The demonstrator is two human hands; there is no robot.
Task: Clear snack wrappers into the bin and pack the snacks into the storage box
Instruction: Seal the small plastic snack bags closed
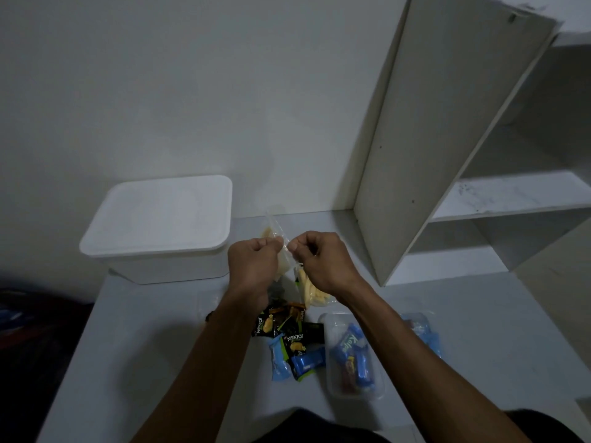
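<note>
Clear plastic snack bag [277, 231] of pale yellow sticks is held above the white tabletop [153, 330], pinched at its top edge between the left hand [254, 262] and right hand [319, 260], both with curled fingers. Below lie black "Nextar" packets [295, 340] and blue "Kalpa" packets [350, 343] in a clear tray [331, 383]. The lidded white storage box [160, 228] stands to the left.

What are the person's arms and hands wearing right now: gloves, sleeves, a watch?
Nothing that shows. The left hand and right hand are bare, without gloves or visible rings. Both forearms are uncovered down to the frame's bottom edge, with no sleeve cuffs, and no watch or band shows on the wrists.
</note>
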